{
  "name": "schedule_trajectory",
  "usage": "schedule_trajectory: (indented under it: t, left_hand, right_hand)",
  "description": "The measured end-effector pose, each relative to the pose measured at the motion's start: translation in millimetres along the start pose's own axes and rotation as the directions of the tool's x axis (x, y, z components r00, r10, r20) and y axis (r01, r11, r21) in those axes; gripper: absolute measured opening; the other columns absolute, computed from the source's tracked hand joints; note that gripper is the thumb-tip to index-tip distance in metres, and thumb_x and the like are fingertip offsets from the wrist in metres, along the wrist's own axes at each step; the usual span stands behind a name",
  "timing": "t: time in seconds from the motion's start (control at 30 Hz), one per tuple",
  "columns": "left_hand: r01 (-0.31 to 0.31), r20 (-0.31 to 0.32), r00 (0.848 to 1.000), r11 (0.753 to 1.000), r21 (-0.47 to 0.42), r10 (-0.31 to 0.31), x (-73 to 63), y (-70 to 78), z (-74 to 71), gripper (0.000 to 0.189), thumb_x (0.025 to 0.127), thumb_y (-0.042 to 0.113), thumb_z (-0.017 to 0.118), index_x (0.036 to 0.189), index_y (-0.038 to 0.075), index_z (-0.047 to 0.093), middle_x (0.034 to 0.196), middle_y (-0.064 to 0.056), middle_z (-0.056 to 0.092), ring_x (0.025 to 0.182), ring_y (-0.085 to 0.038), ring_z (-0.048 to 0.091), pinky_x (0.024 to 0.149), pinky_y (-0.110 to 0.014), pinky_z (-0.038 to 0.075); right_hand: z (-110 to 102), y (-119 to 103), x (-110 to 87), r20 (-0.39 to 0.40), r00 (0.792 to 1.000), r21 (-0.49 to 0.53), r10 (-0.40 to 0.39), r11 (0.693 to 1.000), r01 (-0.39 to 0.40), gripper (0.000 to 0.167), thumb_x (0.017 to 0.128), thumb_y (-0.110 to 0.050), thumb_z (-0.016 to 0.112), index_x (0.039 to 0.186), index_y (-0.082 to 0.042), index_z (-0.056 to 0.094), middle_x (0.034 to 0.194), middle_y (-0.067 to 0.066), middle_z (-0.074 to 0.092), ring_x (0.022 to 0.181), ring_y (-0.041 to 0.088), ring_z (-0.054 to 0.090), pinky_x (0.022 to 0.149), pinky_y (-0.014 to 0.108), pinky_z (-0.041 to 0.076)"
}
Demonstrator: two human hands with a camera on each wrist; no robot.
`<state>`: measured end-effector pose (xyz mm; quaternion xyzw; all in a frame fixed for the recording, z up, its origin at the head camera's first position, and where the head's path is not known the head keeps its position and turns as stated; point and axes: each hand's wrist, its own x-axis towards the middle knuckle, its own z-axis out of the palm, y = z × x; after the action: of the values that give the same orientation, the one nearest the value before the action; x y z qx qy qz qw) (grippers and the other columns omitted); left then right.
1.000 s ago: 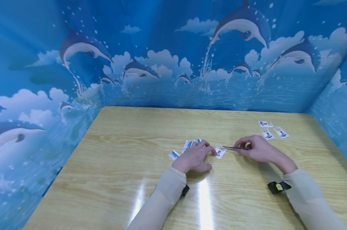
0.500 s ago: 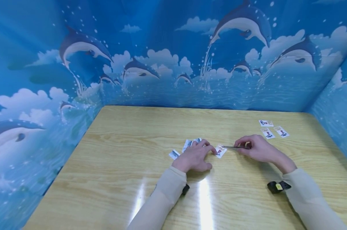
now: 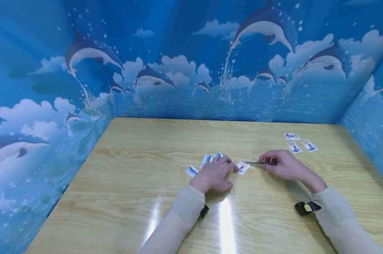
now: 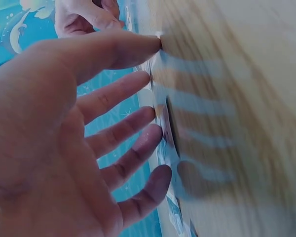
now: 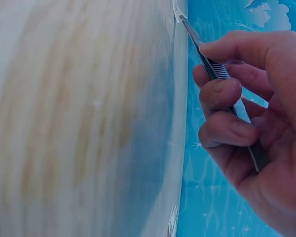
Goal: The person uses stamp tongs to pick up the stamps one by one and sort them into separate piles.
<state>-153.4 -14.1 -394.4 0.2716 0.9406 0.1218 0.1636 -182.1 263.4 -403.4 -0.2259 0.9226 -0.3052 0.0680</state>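
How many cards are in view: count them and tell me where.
7 that I can make out: three cards at the far right of the table, one card at the tip of the tweezers, three others by the left hand, which may hide more.

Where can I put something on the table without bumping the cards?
Most room: the table left of the left hand and its nearby cards. Another bare patch lies between the sleeves. It's crowded where tweezers in the right hand reach a card, and by the three cards at far right.
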Motion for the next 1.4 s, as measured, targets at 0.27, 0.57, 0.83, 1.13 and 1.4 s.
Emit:
schedule_trajectory:
  t: [0.27,0.57,0.83,1.13,1.4]
  left_hand:
    - [-0.064,-0.027,0.998,0.977,-0.202,0.059,-3.4,-10.3,-1.1,0.049,0.093,0.029,0.07,0.14,0.034,0.059,0.153,0.003,0.047,0.14,-0.022,0.047,0.114,-0.043,0.043]
    - [-0.151,-0.083,0.988,0.917,-0.37,0.129,-9.5,-21.6,-2.7,0.043,0.093,0.021,0.067,0.135,0.024,0.064,0.134,-0.001,0.057,0.113,-0.013,0.058,0.095,-0.028,0.048]
    - [-0.107,-0.12,0.99,0.938,-0.329,0.071,-25.3,-32.2,-4.5,0.041,0.09,0.019,0.066,0.132,0.021,0.067,0.124,0.0,0.061,0.108,-0.013,0.06,0.094,-0.027,0.052]
    - [-0.034,-0.066,0.998,0.971,-0.236,0.019,-46.6,-40.5,-6.8,0.039,0.09,0.018,0.067,0.129,0.022,0.07,0.127,0.0,0.062,0.105,-0.014,0.057,0.092,-0.032,0.051]
    - [-0.043,-0.013,0.999,0.966,-0.254,0.041,-54.3,-38.4,-5.7,0.041,0.089,0.015,0.066,0.128,0.027,0.07,0.134,0.002,0.061,0.112,-0.015,0.058,0.097,-0.034,0.051]
  right_hand:
    - [-2.8,2.9,-7.6,-0.047,0.997,-0.01,-0.056,0.998,0.056,0.017,0.087,-0.002,0.073,0.1,-0.01,0.077,0.079,-0.004,0.066,0.064,0.003,0.05,0.056,0.024,0.043]
    - [-4.1,6.2,-18.1,-0.12,0.985,-0.028,-0.123,0.992,0.12,0.015,0.086,-0.001,0.074,0.095,-0.013,0.077,0.075,-0.009,0.063,0.063,-0.001,0.047,0.054,0.023,0.041]
    - [-6.8,6.3,-27.2,-0.159,0.979,-0.04,-0.128,0.992,0.124,0.017,0.086,-0.003,0.076,0.096,-0.016,0.077,0.075,-0.011,0.063,0.062,-0.002,0.046,0.053,0.022,0.04]
    - [-8.2,9.5,-37.9,-0.2,0.973,-0.035,-0.118,0.993,0.114,0.02,0.086,-0.001,0.076,0.098,-0.016,0.077,0.078,-0.01,0.064,0.065,-0.002,0.048,0.054,0.021,0.041]
    - [-9.9,8.9,-42.2,-0.216,0.973,-0.041,-0.076,0.997,0.069,0.02,0.086,0.001,0.075,0.097,-0.016,0.077,0.078,-0.008,0.065,0.065,0.0,0.049,0.054,0.022,0.042]
